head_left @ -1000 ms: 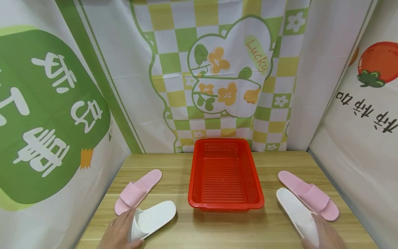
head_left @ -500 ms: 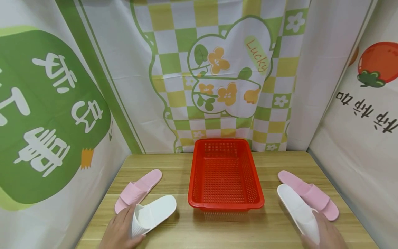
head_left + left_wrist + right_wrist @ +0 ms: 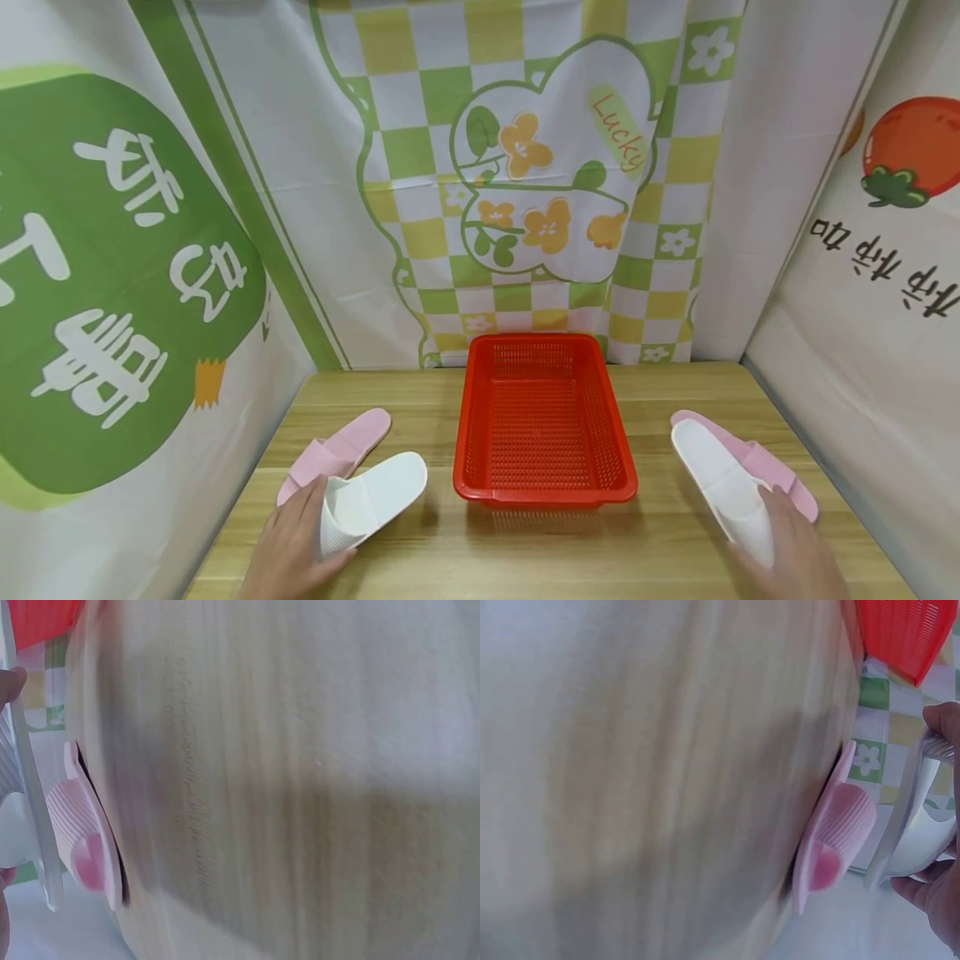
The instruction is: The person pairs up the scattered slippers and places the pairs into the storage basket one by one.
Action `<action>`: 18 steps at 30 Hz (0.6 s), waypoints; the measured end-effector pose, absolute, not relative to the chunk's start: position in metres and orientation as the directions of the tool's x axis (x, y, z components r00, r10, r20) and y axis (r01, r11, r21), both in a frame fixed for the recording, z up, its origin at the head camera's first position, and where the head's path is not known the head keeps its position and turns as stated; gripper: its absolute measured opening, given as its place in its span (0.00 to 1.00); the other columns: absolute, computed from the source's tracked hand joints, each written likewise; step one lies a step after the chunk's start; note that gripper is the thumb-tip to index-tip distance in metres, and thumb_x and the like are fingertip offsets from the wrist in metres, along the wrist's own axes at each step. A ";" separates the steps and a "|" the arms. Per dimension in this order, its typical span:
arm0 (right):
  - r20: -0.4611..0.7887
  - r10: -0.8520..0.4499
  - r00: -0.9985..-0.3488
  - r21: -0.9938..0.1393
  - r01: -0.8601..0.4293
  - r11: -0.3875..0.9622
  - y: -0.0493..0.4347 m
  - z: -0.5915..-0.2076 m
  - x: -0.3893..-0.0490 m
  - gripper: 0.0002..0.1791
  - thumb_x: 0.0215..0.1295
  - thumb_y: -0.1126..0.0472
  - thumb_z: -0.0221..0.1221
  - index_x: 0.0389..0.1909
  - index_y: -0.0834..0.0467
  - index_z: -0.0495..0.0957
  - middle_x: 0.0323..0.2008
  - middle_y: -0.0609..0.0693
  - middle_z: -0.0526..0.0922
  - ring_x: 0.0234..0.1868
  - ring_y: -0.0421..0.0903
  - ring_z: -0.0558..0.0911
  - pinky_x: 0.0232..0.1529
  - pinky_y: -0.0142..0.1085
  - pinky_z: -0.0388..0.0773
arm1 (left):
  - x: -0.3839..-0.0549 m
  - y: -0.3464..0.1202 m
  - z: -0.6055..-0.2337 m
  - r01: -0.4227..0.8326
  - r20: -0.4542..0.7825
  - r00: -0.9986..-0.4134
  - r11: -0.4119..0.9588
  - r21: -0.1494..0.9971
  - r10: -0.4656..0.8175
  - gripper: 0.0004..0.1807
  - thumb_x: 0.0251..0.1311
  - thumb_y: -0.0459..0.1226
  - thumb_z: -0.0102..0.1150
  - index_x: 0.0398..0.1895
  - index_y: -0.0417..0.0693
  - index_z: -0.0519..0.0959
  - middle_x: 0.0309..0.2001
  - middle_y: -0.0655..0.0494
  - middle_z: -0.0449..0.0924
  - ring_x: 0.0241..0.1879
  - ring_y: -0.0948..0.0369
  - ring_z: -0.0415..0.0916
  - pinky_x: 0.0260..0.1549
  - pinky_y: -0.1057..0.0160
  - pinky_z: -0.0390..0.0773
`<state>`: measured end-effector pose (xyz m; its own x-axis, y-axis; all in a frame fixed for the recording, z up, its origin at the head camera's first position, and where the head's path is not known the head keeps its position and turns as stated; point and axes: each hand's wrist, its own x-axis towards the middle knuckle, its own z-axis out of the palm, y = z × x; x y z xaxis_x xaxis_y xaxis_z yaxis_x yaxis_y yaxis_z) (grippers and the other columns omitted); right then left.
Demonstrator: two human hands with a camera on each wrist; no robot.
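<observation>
Green-and-white printed cloth (image 3: 288,108) hangs around the wood-grained tabletop (image 3: 540,567) I watch, where a pink ribbed-strap slide slipper (image 3: 337,452) lies beyond the left hand (image 3: 292,542), which pinches a white ribbed-strap slide slipper (image 3: 381,498) by its sides, above the wood. Rightward I see a rectangular red perforated plastic basket (image 3: 546,497), then the right hand (image 3: 799,552) pinching a second white slipper (image 3: 722,483), also raised, near a second pink slipper (image 3: 768,467).

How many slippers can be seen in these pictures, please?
4. The left hand holds one white slipper and the right hand another white slipper, above the table; the left pink slipper and the right pink slipper lie on it. I see no others.
</observation>
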<state>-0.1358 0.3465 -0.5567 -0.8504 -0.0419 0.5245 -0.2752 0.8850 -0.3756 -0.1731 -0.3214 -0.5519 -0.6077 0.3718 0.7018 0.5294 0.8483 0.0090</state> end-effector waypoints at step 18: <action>0.750 -0.126 -0.650 -0.213 -0.418 0.883 0.347 -0.525 -0.154 0.55 0.58 0.24 0.46 0.63 0.72 0.65 0.57 0.73 0.70 0.49 0.71 0.71 0.68 0.25 0.44 | -0.187 -0.302 -0.532 0.536 0.711 -0.595 0.844 0.004 0.374 0.57 0.46 0.69 0.53 0.61 0.25 0.68 0.55 0.34 0.73 0.51 0.42 0.72 0.39 0.41 0.74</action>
<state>-0.1541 0.3473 -0.5246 -0.6496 -0.1264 0.7497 -0.4178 0.8831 -0.2132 -0.1866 -0.3021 -0.5319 -0.5952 0.3744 0.7110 0.5358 0.8443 0.0040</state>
